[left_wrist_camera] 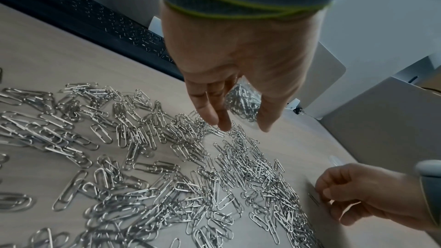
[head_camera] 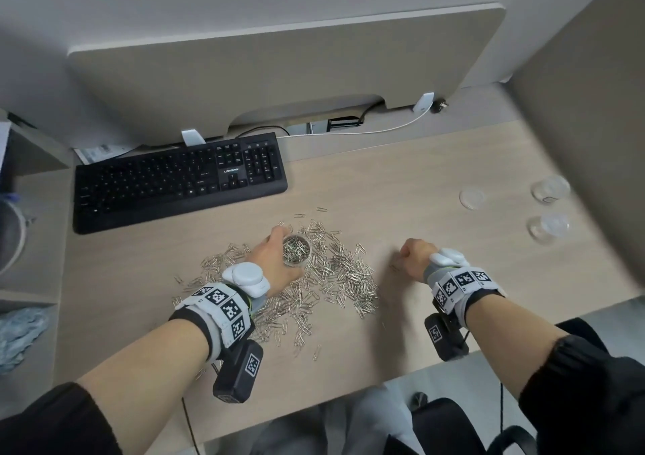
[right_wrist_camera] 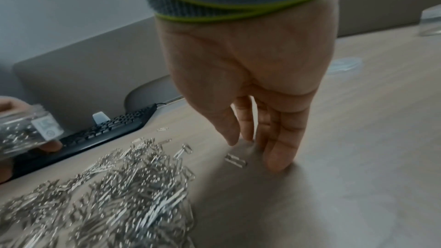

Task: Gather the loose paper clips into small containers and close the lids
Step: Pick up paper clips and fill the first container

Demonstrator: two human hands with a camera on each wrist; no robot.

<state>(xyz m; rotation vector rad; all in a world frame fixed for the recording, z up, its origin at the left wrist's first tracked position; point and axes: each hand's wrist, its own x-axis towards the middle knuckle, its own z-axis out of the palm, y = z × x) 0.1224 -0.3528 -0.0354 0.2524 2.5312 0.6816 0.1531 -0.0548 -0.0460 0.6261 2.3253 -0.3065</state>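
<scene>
A wide pile of silver paper clips lies spread on the wooden desk. My left hand grips a small clear container that is nearly full of clips and holds it just above the pile's far side. The left wrist view shows the container behind my fingers. My right hand is to the right of the pile, its fingertips down on the desk beside a stray clip; it holds nothing.
A loose clear lid and two empty clear containers sit at the far right. A black keyboard lies behind the pile, below a beige divider panel. The desk's front edge is close to my forearms.
</scene>
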